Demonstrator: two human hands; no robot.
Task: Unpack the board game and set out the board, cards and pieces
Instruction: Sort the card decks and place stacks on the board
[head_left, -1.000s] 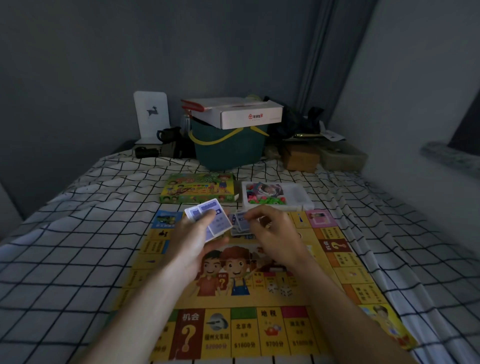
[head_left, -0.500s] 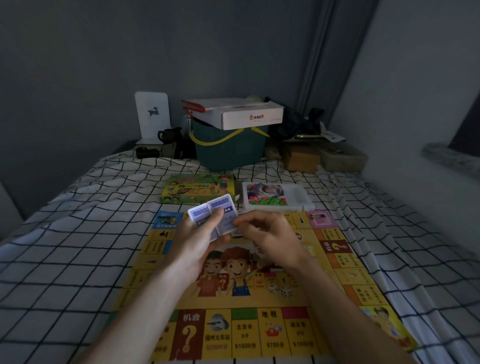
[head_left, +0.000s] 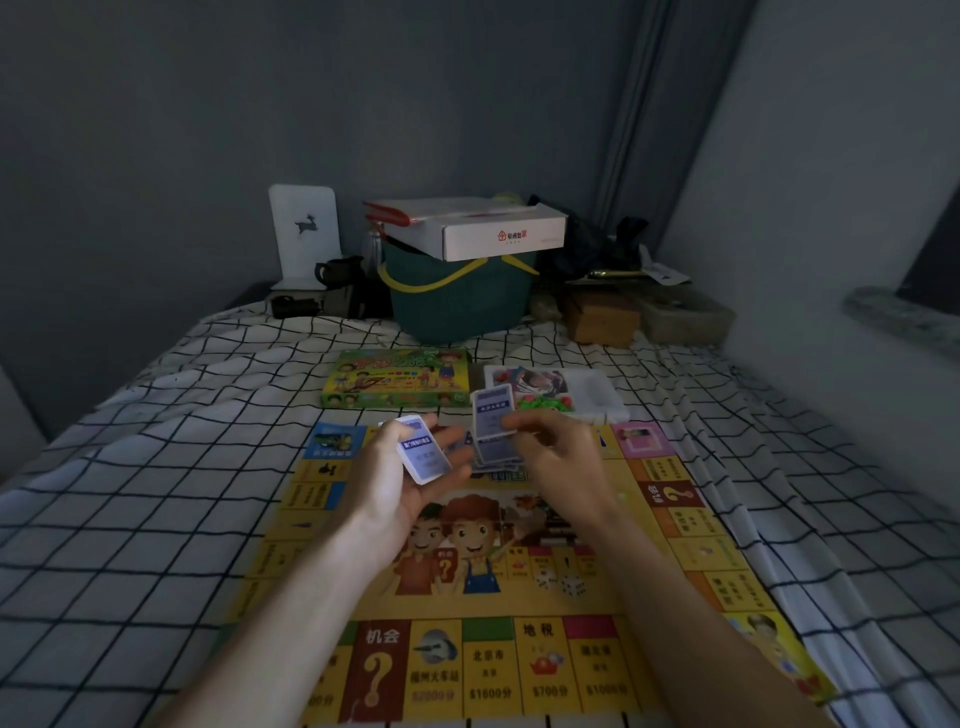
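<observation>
Blue card stack gripped by left hand | right hand pinches 1 card | print blurred

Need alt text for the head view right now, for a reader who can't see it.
Above a yellow game board spread on a checked bedsheet, the left hand holds a stack of blue cards while the right hand pinches one card upright. Two dice lie on the board; the game box and a white tray sit beyond it.

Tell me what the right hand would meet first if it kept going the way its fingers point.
Probably the left hand and its stack of blue-backed cards: the right hand points leftward holding a blue card. Depth is unclear.
</observation>
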